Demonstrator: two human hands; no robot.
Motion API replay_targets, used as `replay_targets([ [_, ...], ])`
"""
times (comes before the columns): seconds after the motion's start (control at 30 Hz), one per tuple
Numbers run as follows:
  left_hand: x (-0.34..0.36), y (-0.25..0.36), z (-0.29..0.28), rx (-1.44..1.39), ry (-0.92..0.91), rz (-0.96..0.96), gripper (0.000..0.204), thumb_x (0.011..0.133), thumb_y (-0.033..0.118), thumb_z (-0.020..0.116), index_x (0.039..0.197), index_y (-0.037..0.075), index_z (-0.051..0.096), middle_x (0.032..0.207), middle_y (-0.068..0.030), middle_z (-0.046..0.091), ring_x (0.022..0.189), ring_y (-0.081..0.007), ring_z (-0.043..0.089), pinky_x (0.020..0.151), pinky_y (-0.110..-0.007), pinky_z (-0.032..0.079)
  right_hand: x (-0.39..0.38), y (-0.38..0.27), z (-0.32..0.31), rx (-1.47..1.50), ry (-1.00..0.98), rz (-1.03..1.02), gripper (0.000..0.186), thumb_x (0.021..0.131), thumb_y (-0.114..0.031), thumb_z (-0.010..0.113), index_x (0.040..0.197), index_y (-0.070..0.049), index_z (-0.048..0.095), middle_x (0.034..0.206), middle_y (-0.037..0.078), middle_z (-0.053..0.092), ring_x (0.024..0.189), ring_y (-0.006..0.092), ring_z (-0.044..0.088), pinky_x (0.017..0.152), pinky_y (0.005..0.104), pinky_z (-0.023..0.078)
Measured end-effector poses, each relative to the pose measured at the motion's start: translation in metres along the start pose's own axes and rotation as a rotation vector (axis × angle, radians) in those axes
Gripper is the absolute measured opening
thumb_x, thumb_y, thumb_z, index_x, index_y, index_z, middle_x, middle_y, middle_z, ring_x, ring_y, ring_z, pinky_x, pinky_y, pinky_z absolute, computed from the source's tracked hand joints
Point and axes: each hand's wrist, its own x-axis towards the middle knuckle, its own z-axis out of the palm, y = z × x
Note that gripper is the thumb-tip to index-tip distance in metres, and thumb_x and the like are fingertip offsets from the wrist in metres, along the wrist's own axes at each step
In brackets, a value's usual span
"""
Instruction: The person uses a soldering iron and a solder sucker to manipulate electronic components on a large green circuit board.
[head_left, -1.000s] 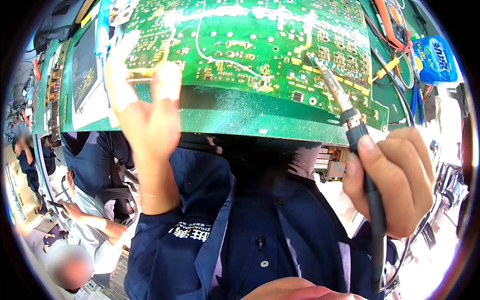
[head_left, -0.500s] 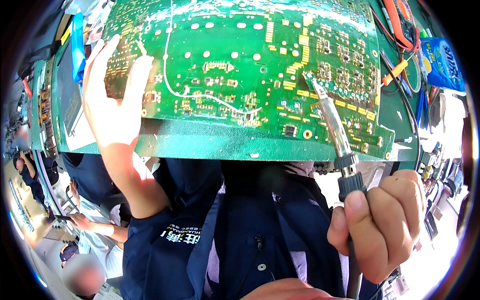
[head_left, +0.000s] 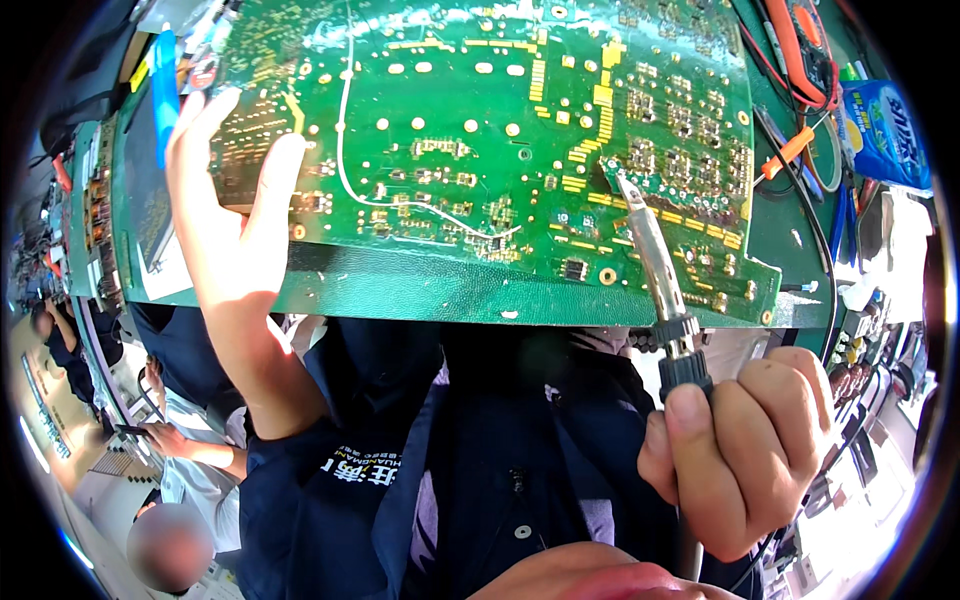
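Note:
A large green circuit board [head_left: 450, 100] lies on the green mat, with small components and gold pads over its face. A thin white wire [head_left: 343, 160] curves across it. My left hand [head_left: 235, 200] holds the board's left side, thumb on the face and fingers stretched along the edge; the fingertips' exact grip is partly hidden. My right hand [head_left: 745, 455] is closed round the handle of a soldering iron [head_left: 655, 262]. Its tip points up and left, at a row of solder points on the board's right half; whether it touches cannot be told.
Beyond the board's right edge lie an orange multimeter [head_left: 795, 50], an orange-handled tool [head_left: 788, 153], cables and a blue packet [head_left: 885, 135]. At the left are a blue strip-like object [head_left: 163, 95] and a dark flat panel [head_left: 150, 215]. Another person's hand [head_left: 170, 440] shows at lower left.
The board has shifted and turned slightly, its left part coming toward me. My right hand has moved a little left with the soldering iron; the iron's tip has dropped slightly lower in view.

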Motion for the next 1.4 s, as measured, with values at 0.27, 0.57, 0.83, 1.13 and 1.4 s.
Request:
replay_targets([
  [0.27,0.114,0.076,-0.003,-0.153,-0.360,0.522,0.035,0.095,0.029,0.047,0.119,0.004,0.054,0.116,-0.0119,0.059,0.107,-0.0209,0.056,0.093,-0.033,0.040,0.006,0.001,-0.006,-0.024,0.084,-0.057,0.012,0.062,0.004,0.067,0.066,0.001,0.055,0.056,0.003,0.042,0.049,0.0150,0.042,0.042,0.0252,0.031],
  [0.57,0.147,0.063,0.054,0.047,-0.721,0.222,0.036,0.092,0.032,0.050,0.110,0.003,0.061,0.108,-0.0198,0.062,0.101,-0.0330,0.059,0.087,-0.038,0.045,-0.002,-0.003,-0.002,-0.079,0.033,-0.053,0.012,0.064,0.004,0.064,0.075,0.006,0.058,0.060,0.007,0.046,0.051,0.0187,0.046,0.042,0.0276,0.034],
  [0.83,0.135,0.070,0.044,0.054,-0.737,0.210,0.037,0.092,0.034,0.051,0.108,0.002,0.060,0.103,-0.0187,0.063,0.095,-0.0305,0.060,0.083,-0.036,0.046,-0.001,-0.004,0.001,-0.022,0.021,0.026,0.018,0.072,-0.005,0.060,0.083,0.010,0.060,0.059,0.012,0.051,0.050,0.0229,0.051,0.040,0.0303,0.039],
  [1.13,0.122,0.083,0.042,0.112,-0.654,0.237,0.040,0.094,0.037,0.048,0.112,0.002,0.056,0.104,-0.0170,0.063,0.095,-0.0290,0.060,0.084,-0.035,0.045,0.002,-0.001,-0.007,-0.033,-0.055,0.026,0.021,0.074,-0.006,0.057,0.090,0.008,0.055,0.063,0.012,0.050,0.051,0.0212,0.046,0.040,0.0327,0.035],
  [1.4,0.123,0.086,0.045,0.174,-0.671,0.236,0.037,0.095,0.036,0.048,0.109,0.003,0.056,0.096,-0.0146,0.063,0.085,-0.0262,0.060,0.078,-0.035,0.046,0.000,0.012,-0.008,-0.019,-0.044,-0.069,0.010,0.079,-0.004,0.060,0.084,0.004,0.063,0.060,0.009,0.053,0.055,0.0200,0.052,0.047,0.0314,0.049],
])
